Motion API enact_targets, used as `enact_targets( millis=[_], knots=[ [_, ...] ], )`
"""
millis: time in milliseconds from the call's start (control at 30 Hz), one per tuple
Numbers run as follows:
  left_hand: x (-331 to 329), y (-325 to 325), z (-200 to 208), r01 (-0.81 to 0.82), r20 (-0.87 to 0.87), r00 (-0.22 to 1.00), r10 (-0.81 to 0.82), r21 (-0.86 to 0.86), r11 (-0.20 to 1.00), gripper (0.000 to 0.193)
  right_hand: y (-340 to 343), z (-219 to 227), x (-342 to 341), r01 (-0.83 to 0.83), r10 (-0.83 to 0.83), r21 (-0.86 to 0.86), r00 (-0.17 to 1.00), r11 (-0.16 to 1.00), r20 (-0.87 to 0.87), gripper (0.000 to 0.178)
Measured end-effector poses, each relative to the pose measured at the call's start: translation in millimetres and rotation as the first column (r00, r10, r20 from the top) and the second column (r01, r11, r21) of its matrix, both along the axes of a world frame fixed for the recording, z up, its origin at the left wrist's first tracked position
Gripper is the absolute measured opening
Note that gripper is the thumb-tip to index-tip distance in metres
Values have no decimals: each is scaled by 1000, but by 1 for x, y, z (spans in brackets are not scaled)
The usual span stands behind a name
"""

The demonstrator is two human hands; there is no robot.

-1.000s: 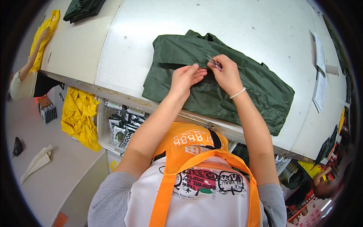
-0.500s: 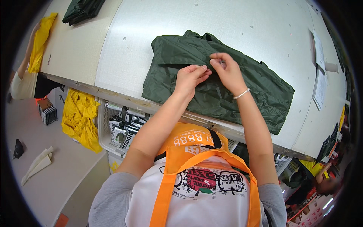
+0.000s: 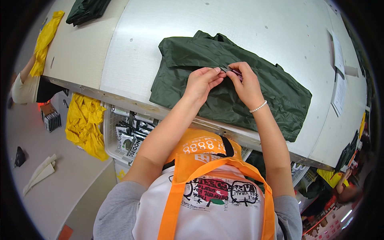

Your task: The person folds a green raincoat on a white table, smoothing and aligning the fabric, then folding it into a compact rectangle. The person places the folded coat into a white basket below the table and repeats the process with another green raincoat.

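Observation:
A dark green piece of thin, shiny fabric, loosely folded and wrinkled, lies along the near edge of the table. Over its middle, my left hand is closed in a pinch on a small bit of the fabric's edge. My right hand meets it there, fingers closed around what looks like small thread snips with a purplish handle. Their narrow grey tip points toward my left fingertips. My fingers hide most of the tool and the pinched spot.
Folded dark green fabric rests on the pale table at far left. Papers lie at right. Below the edge are a basket of packets and yellow fabric. Another person's arm holds yellow fabric at left.
My right hand has come down slightly and turned, bringing the small tool to my left fingertips. My left hand stays nearly in place, still pinching.

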State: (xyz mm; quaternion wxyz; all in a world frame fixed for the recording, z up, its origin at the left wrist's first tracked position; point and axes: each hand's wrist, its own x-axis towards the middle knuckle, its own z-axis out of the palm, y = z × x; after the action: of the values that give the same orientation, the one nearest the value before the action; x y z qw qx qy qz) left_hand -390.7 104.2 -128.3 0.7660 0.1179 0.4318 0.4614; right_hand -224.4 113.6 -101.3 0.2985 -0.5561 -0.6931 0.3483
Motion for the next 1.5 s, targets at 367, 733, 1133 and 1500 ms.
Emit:
enact_targets(
  millis=[367,733,1133,1500],
  knots=[
    [-2,0,3,6,-41,999,-6,5,1000,13,2,2,-3,-23,23,11,1000,1000,6,16],
    [-4,-1,6,17,-95,995,-14,33,999,12,7,2,-9,-1,1,-29,1000,1000,5,16],
    [-5,-1,4,41,-240,970,-24,67,997,12,21,-2,-27,15,-14,61,1000,998,-9,11],
    [-8,0,2,92,-434,901,7,209,974,13,14,0,-9,-99,94,106,994,989,55,17]
  ],
)
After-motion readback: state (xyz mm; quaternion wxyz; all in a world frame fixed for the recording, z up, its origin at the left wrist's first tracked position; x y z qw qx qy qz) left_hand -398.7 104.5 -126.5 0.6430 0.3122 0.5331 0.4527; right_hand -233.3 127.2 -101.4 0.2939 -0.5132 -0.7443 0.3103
